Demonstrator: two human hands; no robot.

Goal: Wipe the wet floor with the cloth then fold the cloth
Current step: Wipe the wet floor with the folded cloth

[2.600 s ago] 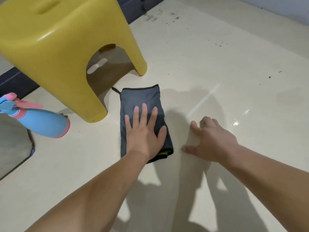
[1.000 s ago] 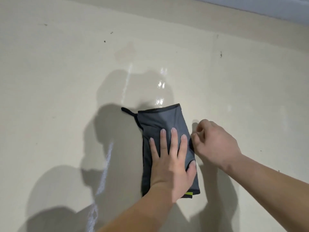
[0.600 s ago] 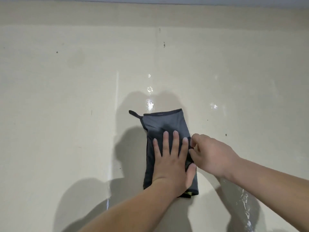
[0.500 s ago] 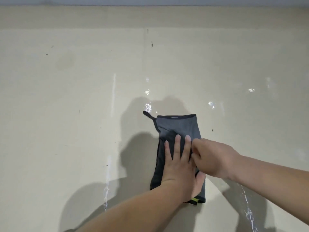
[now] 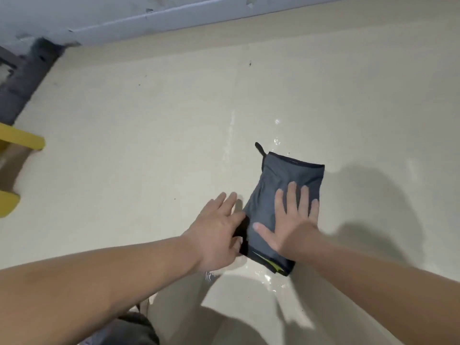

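A folded dark grey cloth (image 5: 288, 175) with a black hem, a small loop and a yellow-green tag lies on the cream floor (image 5: 149, 145), right of centre. My right hand (image 5: 291, 215) lies flat on the cloth's near half, fingers spread, pressing it down. My left hand (image 5: 219, 230) rests on the floor against the cloth's left edge, fingers apart, thumb beside the dark fold. Wet glints (image 5: 276, 140) show on the floor just beyond the cloth, and another wet patch (image 5: 266, 278) lies right in front of it.
Parts of a yellow stool (image 5: 22, 141) stick in at the left edge. A grey-blue wall base (image 5: 174, 11) runs along the top, with a dark corner at the upper left. Dark clothing (image 5: 134, 327) shows at the bottom edge.
The hands have swapped: my right hand now presses the cloth and my left hand has come off it to its left side. The cloth has slid over the floor, and the stool is back in view.
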